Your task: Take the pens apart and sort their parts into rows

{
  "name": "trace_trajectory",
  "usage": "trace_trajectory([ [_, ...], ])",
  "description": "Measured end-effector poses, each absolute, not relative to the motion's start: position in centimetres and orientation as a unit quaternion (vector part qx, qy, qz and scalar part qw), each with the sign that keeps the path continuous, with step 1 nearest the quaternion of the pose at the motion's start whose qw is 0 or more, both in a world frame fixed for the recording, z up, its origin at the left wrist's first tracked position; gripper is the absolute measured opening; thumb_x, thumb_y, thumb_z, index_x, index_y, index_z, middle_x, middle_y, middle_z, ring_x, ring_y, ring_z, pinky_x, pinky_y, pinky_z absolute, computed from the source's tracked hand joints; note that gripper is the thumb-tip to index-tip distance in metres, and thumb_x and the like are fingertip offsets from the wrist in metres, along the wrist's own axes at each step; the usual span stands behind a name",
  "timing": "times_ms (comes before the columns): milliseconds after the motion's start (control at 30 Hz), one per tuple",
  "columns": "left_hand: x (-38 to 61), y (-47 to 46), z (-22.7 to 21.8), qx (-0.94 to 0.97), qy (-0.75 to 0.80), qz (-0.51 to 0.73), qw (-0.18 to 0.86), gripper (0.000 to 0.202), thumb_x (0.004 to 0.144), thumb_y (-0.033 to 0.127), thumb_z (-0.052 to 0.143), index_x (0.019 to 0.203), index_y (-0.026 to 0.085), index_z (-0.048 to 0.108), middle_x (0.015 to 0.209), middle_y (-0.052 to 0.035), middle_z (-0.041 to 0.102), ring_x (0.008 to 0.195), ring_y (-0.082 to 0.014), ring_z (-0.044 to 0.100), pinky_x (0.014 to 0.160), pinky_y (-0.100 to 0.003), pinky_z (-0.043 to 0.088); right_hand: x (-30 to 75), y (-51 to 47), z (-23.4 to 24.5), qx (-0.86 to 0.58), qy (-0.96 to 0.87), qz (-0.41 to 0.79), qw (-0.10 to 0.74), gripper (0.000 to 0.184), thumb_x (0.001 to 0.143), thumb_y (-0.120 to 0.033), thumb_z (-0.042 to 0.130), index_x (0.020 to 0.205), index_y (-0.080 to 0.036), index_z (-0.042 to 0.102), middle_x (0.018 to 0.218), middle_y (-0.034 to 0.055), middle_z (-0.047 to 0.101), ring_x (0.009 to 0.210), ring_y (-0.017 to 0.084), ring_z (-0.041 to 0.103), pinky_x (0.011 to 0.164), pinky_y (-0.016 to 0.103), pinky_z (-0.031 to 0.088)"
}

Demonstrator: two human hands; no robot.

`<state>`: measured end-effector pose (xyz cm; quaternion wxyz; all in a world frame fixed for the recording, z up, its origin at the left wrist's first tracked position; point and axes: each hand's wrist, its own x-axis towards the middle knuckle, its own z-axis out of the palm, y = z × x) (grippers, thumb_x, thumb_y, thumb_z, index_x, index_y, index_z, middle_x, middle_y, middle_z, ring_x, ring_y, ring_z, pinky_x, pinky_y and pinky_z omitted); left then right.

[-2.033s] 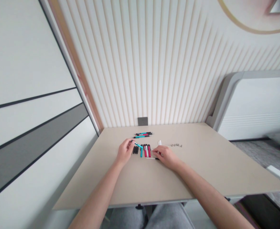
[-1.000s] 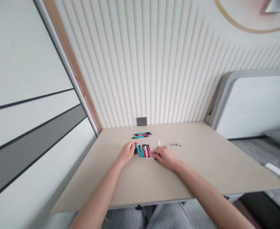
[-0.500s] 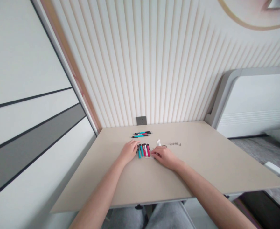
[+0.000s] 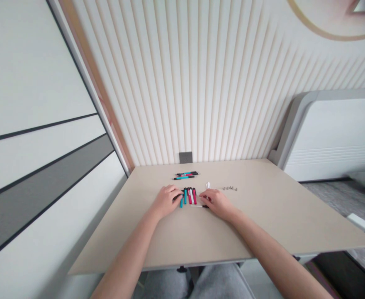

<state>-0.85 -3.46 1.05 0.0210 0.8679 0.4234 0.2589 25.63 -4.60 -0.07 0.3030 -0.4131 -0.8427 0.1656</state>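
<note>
Several pen barrels stand side by side on the table: a teal barrel, a pink barrel and a white barrel among them, all with black ends. My left hand is curled at the left end of the row, its fingertips on the outermost teal barrel, which leans slightly. My right hand rests right of the row, fingers bent together; what they hold, if anything, is hidden. A thin white refill with a black piece at its end lies below those fingertips.
Several assembled pens lie toward the wall. White sticks poke out behind my right hand, and small metal pieces lie in a line to its right. A dark wall socket sits above the table's back edge.
My left fingers have closed onto the outermost teal barrel, which has tilted. My right hand has shifted slightly, showing more of the black piece by the white refill. The view has moved a little.
</note>
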Motion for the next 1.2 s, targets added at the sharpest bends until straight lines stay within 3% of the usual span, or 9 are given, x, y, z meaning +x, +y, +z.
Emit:
trace_trajectory([
  [433, -1.6, -4.4, 2.5, 0.908, 0.369, 0.195, 0.047, 0.02, 0.084, 0.04, 0.064, 0.097, 0.027, 0.072, 0.091, -0.0042, 0.067, 0.092, -0.0213, 0.058, 0.084, -0.034, 0.038, 27.8, -2.7, -1.0, -0.545, -0.727, 0.155, 0.387, 0.033, 0.091, -0.041, 0.046, 0.083, -0.021, 0.071, 0.085, 0.0058, 0.071, 0.071, 0.018, 0.062, 0.068, 0.028, 0.045],
  [1200, -0.8, -3.9, 1.3, 0.919, 0.364, 0.151, -0.02, 0.018, 0.093, 0.027, 0.056, 0.106, 0.028, 0.069, 0.096, -0.0031, 0.062, 0.092, -0.0186, 0.056, 0.08, -0.032, 0.036, 26.9, -3.1, -1.1, -0.545, -0.78, 0.12, 0.286, 0.025, 0.092, -0.024, 0.048, 0.098, -0.021, 0.072, 0.096, 0.0068, 0.067, 0.091, 0.018, 0.061, 0.083, 0.026, 0.042],
])
